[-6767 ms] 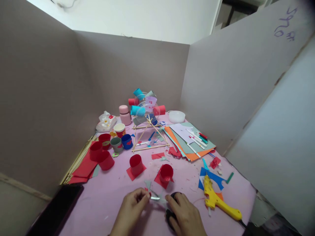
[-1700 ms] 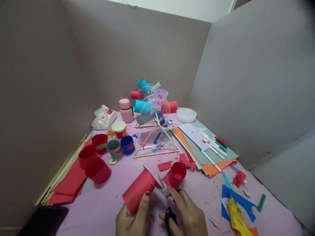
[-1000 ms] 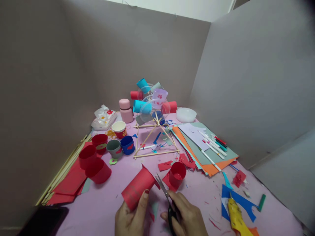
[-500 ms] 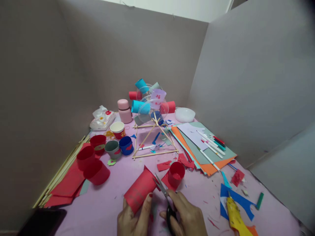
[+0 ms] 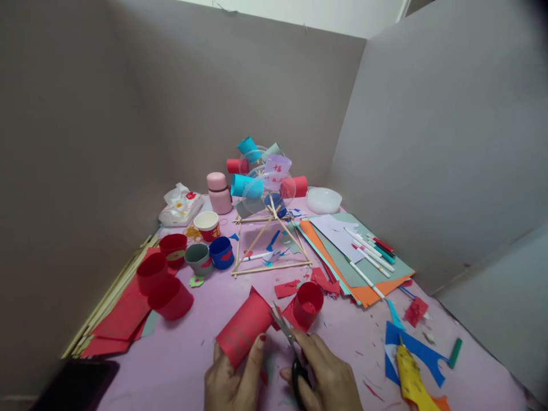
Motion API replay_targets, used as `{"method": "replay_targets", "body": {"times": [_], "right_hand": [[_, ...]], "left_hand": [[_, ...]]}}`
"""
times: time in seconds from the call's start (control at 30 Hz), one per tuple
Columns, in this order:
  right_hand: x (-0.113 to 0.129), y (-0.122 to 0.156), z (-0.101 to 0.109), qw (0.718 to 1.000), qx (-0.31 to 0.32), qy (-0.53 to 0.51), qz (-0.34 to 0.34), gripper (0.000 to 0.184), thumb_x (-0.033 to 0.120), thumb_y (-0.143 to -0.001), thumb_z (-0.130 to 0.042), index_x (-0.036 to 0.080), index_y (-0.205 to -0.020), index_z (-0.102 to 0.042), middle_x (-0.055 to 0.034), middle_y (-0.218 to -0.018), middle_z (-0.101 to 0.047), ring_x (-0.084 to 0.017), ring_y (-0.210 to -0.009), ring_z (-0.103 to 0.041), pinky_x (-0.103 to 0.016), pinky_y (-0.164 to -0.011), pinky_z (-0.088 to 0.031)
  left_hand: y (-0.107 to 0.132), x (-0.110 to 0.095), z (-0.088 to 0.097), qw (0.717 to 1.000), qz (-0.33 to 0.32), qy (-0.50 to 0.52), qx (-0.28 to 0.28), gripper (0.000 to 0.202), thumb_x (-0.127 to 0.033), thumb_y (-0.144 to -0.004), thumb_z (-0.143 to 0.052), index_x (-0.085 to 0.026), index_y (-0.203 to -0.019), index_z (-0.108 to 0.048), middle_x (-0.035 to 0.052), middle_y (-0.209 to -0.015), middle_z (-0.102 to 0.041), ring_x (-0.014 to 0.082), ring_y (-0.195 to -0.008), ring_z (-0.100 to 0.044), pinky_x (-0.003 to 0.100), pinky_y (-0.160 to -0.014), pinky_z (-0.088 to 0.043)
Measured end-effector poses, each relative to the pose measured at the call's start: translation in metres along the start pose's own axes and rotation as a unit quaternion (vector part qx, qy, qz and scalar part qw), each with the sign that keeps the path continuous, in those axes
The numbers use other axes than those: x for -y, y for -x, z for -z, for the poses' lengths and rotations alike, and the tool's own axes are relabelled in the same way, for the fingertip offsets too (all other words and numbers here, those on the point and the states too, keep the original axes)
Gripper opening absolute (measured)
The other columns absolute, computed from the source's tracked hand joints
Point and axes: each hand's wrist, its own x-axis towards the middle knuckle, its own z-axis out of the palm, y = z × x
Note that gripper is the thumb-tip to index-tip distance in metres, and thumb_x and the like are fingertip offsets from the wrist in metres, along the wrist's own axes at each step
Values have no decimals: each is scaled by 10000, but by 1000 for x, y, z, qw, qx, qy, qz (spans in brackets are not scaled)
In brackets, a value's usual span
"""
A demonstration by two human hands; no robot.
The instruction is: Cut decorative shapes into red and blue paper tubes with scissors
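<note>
My left hand (image 5: 233,381) grips a red paper tube (image 5: 244,334) lying on its side near the front edge of the pink table (image 5: 180,365), thumb on its lower end. My right hand (image 5: 327,379) is closed on black-handled scissors (image 5: 287,337). Their blades point up-left and touch the tube's right edge. Just beyond the blades a short red paper cup (image 5: 307,304) stands on a red square.
A stick-framed wheel of coloured paper cups (image 5: 263,188) stands mid-table. Red, grey and blue cups (image 5: 188,257) and red sheets (image 5: 124,319) lie left. Coloured paper with markers (image 5: 359,251) lies right. A yellow glue gun (image 5: 411,379) is at the front right. Cardboard walls enclose the table.
Since 6.8 s ago my left hand has picked up the red tube in place of a small scrap. Over the last second the scissors stayed at the tube's right edge, barely shifting.
</note>
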Motion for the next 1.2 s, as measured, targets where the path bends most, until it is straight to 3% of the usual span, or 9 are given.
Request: {"method": "replay_targets", "body": {"times": [0.13,0.23,0.37,0.53,0.93,1.2], "right_hand": [[5,-2,-1,999,-30,43,-6,380,429,-936,-384,210,-1210,-531,-73,-861,-687,-220,-667,-698,-265,-529,-545],[6,-3,0,997,-41,63,6,388,433,-961,-321,202,-1195,-526,-66,-824,-676,-210,-629,-692,-256,-501,-523],[5,-4,2,994,-50,92,23,401,416,-981,-254,190,-1181,-518,-66,-809,-672,-205,-603,-688,-255,-485,-509],[6,-4,2,990,-51,129,29,439,418,-990,-186,183,-1186,-501,-68,-800,-664,-205,-564,-679,-270,-460,-506],[4,-2,-2,989,-68,128,21,337,311,-959,-331,176,-1165,-562,-71,-811,-683,-191,-576,-681,-240,-487,-513],[0,1,-4,997,-50,63,9,329,214,-890,-408,176,-1177,-565,-70,-844,-706,-198,-588,-688,-253,-547,-556]], "left_hand": [[0,10,1,980,-173,-97,-19,219,-304,-861,-547,-162,-894,-710,79,-739,-782,224,-701,-738,293,-627,-599],[-2,8,4,971,-212,-110,-10,185,-307,-841,-565,-209,-869,-719,63,-732,-775,233,-729,-730,316,-657,-595],[-5,6,8,952,-257,-167,-3,227,-308,-869,-501,-203,-882,-702,77,-708,-763,217,-624,-709,288,-547,-570],[-2,10,8,940,-277,-199,4,274,-353,-877,-474,-193,-944,-685,84,-708,-766,220,-570,-694,297,-507,-554],[1,14,5,925,-298,-235,6,377,-399,-911,-397,-169,-928,-695,108,-750,-764,210,-613,-713,281,-546,-576],[-4,14,5,906,-341,-250,-30,236,-273,-872,-487,-167,-915,-694,95,-708,-765,224,-588,-699,298,-522,-545]]}}
